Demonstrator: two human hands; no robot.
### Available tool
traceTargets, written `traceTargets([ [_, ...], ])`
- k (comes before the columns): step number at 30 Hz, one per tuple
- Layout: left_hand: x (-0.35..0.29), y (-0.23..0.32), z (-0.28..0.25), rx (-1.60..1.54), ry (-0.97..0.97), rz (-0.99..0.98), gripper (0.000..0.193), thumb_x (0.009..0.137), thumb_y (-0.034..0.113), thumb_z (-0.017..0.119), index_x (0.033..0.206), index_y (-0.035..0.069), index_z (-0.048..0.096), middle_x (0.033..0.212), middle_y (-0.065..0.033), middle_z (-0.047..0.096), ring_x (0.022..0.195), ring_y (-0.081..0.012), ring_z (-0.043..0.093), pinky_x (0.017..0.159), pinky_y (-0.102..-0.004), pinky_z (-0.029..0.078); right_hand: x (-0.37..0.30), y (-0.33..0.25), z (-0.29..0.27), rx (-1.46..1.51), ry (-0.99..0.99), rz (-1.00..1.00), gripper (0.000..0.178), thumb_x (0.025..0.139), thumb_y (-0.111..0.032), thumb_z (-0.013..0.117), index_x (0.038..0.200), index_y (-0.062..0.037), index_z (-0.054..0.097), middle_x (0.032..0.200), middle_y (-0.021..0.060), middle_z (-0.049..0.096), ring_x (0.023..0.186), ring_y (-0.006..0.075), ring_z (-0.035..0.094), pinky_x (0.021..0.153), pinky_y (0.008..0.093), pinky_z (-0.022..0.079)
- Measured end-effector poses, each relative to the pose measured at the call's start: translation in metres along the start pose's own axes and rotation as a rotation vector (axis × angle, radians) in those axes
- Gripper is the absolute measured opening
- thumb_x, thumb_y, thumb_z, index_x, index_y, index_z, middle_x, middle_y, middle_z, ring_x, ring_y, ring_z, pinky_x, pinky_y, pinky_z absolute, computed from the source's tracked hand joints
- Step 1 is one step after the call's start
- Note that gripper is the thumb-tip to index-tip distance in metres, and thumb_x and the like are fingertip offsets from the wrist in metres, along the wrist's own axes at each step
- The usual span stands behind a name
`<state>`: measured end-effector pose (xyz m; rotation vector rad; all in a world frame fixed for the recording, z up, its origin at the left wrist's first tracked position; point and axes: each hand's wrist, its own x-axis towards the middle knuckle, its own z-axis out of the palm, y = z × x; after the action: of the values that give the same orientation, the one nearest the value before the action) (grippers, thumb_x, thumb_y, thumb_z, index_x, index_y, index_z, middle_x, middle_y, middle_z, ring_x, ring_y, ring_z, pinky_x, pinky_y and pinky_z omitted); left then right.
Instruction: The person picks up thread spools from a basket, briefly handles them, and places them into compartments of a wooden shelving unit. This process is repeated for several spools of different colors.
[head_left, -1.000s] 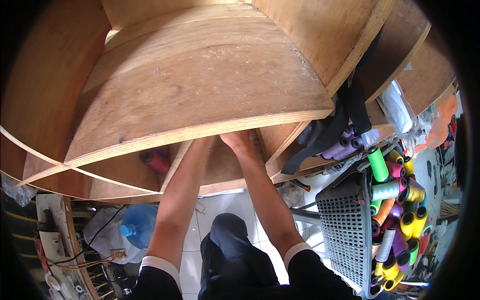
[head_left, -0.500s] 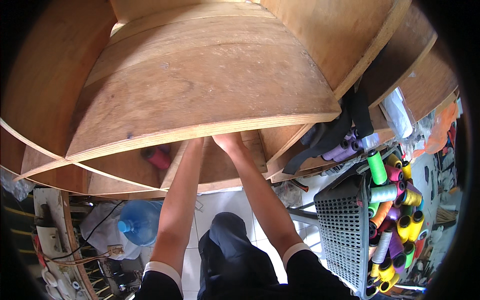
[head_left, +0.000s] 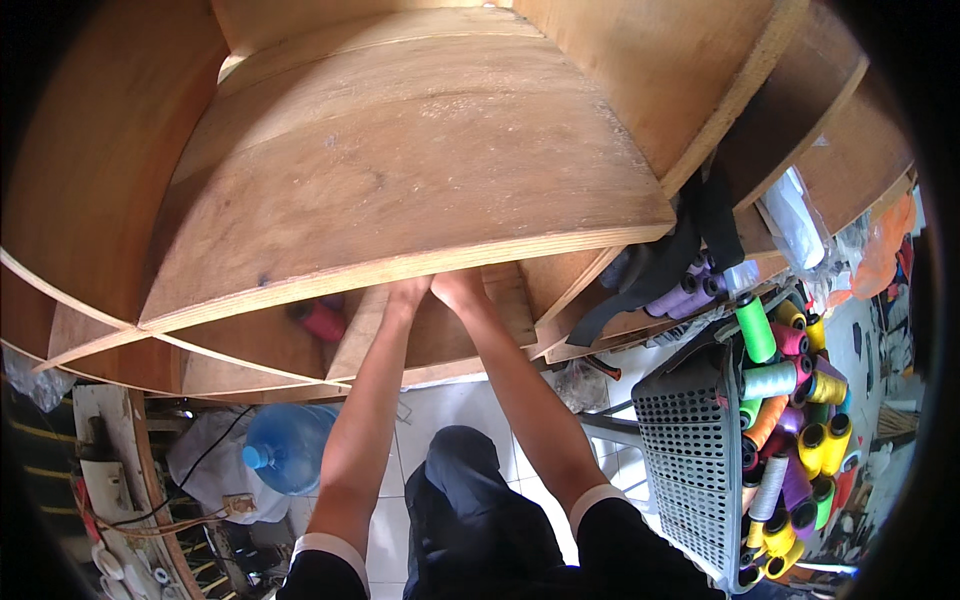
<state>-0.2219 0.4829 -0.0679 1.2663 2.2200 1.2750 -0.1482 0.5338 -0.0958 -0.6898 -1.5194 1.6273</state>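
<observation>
You're in under the shelf (head_left: 400, 170); the work looks unfinished.
Your left hand (head_left: 408, 290) and right hand (head_left: 458, 285) share a bay (head_left: 445, 345) (fingers hidden, grip can't be told); the red spool (head_left: 322, 321) lies untouched, leftward.

Brown wooden shelf board (head_left: 420, 180), w/ whitish scuffs, lies over the fingers, hiding them; lower compartment (head_left: 440, 345), also wood, front open, is around them, w/ R partition (head_left: 570, 283).

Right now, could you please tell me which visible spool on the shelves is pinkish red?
The front spool in the lower compartment left of the hands; the other visible shelf spools look purple.
</observation>
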Motion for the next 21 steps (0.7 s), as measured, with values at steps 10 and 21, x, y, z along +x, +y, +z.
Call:
traceTargets([
  [10, -0.006, 0.054, 0.022, -0.033, -0.170, 0.122, 0.040, 0.098, 0.024, 0.043, 0.128, -0.001, 0.054, 0.134, -0.0233, 0.052, 0.126, -0.0395, 0.046, 0.107, -0.0428, 0.035, -0.036, -0.041, -0.035, -0.626, 0.296, -0.094, 0.082, 0.079, -0.009, 0.069, 0.145, 0.0049, 0.021, 0.149, 0.0276, 0.019, 0.140, 0.0422, 0.022, 0.115, 0.0457, 0.026],
  [21, 0.000, 0.042, 0.023, -0.019, -0.255, 0.056, 0.045, 0.100, 0.030, 0.042, 0.133, 0.001, 0.050, 0.139, -0.0216, 0.049, 0.131, -0.0354, 0.043, 0.109, -0.0404, 0.033, -0.063, -0.059, -0.020, -0.695, 0.264, -0.137, 0.067, 0.078, -0.003, 0.065, 0.137, 0.0056, 0.035, 0.141, 0.0282, 0.034, 0.132, 0.0443, 0.033, 0.111, 0.0475, 0.029],
])
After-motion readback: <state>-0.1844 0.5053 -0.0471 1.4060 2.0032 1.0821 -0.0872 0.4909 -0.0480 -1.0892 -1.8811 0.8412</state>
